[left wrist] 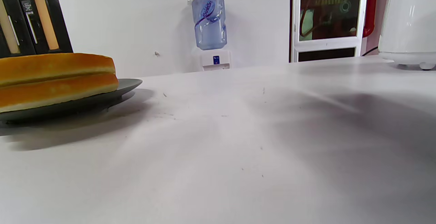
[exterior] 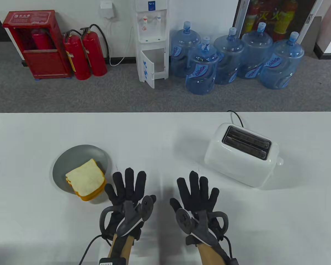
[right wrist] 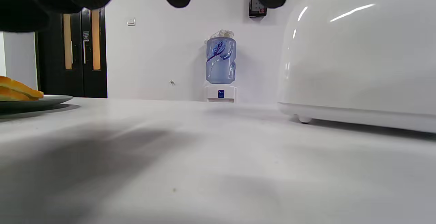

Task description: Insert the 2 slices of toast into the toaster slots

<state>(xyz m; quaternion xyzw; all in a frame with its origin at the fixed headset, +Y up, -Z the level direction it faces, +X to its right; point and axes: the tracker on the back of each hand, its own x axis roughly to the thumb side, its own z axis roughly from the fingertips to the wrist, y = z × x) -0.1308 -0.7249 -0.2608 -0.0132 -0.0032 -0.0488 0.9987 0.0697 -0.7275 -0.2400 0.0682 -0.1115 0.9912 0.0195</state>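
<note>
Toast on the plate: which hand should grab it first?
Probably the left hand: it lies open right beside the toast on the plate. The right hand is farther off.

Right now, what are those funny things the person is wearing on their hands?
Both the left hand and the right hand wear black fabric sensor gloves. A grey tracker with a round disc and a ring loop is strapped to the back of each, like a game controller. Thin black cables run back along each wrist, and a small black box with a white label sits on the left forearm.

Two toast slices [exterior: 85, 180] stacked on the plate [exterior: 71, 158], left of the toaster [exterior: 241, 154].
</note>
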